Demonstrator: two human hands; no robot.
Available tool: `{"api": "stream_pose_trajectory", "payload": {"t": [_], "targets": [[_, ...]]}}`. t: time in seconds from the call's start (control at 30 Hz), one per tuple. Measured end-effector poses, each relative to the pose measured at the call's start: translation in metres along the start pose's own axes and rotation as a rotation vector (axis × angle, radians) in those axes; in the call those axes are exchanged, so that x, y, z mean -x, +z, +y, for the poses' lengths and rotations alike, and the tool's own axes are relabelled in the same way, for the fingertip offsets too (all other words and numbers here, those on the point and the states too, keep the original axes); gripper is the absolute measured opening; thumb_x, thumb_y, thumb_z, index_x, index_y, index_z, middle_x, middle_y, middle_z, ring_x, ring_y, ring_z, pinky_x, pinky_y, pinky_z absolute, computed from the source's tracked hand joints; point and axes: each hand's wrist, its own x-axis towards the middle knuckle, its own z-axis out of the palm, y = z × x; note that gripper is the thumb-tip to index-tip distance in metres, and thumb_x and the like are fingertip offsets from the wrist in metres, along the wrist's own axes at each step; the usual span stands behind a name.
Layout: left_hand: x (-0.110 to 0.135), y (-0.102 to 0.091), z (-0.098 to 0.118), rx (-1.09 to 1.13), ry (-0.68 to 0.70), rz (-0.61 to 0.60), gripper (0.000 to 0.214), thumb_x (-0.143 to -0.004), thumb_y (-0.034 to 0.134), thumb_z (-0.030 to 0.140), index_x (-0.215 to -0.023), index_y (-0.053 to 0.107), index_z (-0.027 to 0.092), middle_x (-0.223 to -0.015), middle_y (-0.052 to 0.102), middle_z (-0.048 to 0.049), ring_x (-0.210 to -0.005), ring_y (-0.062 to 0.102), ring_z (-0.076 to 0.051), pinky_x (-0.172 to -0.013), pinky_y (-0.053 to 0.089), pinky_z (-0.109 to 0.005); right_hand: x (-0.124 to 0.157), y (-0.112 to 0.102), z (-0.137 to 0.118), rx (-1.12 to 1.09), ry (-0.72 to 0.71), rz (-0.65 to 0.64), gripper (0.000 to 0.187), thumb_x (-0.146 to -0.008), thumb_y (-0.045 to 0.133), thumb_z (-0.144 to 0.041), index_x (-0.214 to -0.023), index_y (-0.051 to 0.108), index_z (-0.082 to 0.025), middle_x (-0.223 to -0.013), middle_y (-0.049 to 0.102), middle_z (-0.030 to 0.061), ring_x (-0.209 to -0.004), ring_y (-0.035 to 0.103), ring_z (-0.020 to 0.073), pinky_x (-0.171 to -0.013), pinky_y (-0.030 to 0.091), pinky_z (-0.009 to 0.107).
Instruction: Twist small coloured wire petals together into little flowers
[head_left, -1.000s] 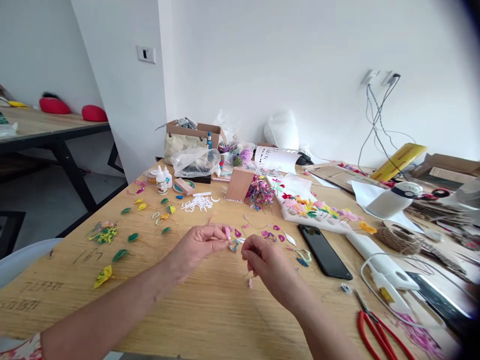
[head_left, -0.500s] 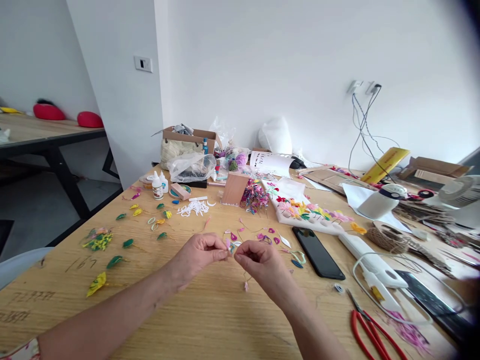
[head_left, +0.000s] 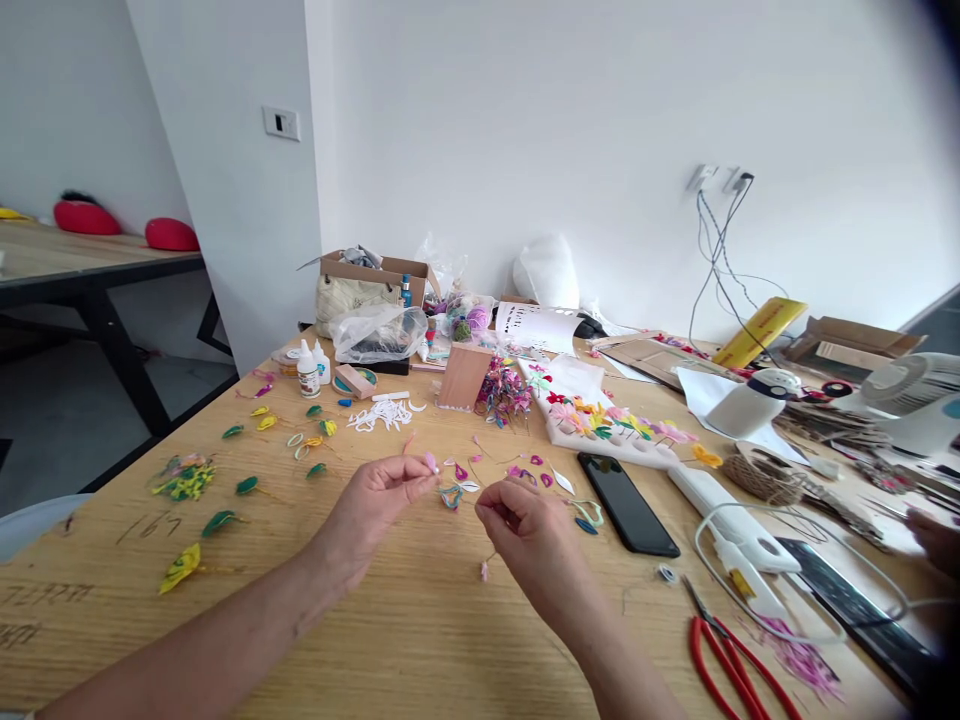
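My left hand [head_left: 388, 492] pinches a small pink flower [head_left: 430, 461] between thumb and fingertips, over the middle of the wooden table. To its right is my right hand [head_left: 517, 518], its thumb and fingers pressed together; whatever they hold is too small to make out. Blue-green loops [head_left: 451, 497] lie on the table between the two hands. Beyond them are several magenta petal pieces [head_left: 546, 479] and a white leaf-shaped piece [head_left: 564, 483]. Just below my right fingertips lies another small pink flower [head_left: 484, 570] on a thin stem.
At right are a phone [head_left: 628, 505], a white power strip [head_left: 739, 522], a small spool [head_left: 666, 573] and a red-handled tool [head_left: 731, 655]. Green and yellow leaves [head_left: 180, 568] lie left. Foam [head_left: 611, 448] holds flowers behind. Another person's hand [head_left: 934, 540] shows at the right edge.
My hands have drawn apart; the left one moved left and slightly up with the pink flower. The view has shifted a little, and another person's hand now shows more clearly at right.
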Motion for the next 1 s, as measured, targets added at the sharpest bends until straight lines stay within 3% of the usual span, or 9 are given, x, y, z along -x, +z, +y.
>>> {"api": "stream_pose_trajectory", "payload": {"t": [0.17,0.33,0.63,1.0], "targets": [[0.001,0.014,-0.003,0.004,-0.085,-0.046,0.014,-0.067,0.064,0.028,-0.060,0.063,0.015,-0.074,0.065,-0.0016,-0.077,0.053,-0.015,-0.065,0.035,-0.023,-0.002,0.009,-0.002,-0.034,-0.044,0.046,0.015,-0.072,0.052,-0.012,-0.060,0.059,-0.017,-0.056,0.056,-0.0008,-0.051,0.049,0.0106,-0.048,0.033,0.020],[0.001,0.014,-0.009,0.123,-0.174,-0.109,0.015,-0.068,0.064,0.029,-0.069,0.064,0.015,-0.078,0.065,-0.0046,-0.075,0.056,-0.016,-0.053,0.035,-0.021,-0.001,0.011,-0.001,-0.100,-0.017,0.056,0.015,-0.072,0.052,-0.012,-0.062,0.061,-0.018,-0.059,0.059,0.0002,-0.053,0.051,0.0108,-0.048,0.034,0.020],[0.000,0.013,-0.014,0.193,-0.251,-0.132,0.017,-0.066,0.067,0.029,-0.065,0.063,0.012,-0.062,0.059,-0.0010,-0.054,0.050,-0.009,-0.054,0.037,-0.022,-0.003,0.016,0.005,-0.103,-0.043,0.098,0.013,-0.072,0.054,-0.014,-0.060,0.058,-0.017,-0.055,0.054,-0.0015,-0.050,0.047,0.0097,-0.047,0.032,0.019],[0.001,0.011,-0.014,0.145,-0.291,-0.141,0.017,-0.060,0.070,0.027,-0.065,0.066,0.011,-0.056,0.053,0.0015,-0.050,0.043,-0.006,-0.052,0.033,-0.020,-0.005,0.018,0.006,-0.046,-0.031,0.120,0.013,-0.072,0.053,-0.016,-0.060,0.058,-0.017,-0.055,0.055,-0.0012,-0.049,0.047,0.0102,-0.046,0.031,0.020]]}}
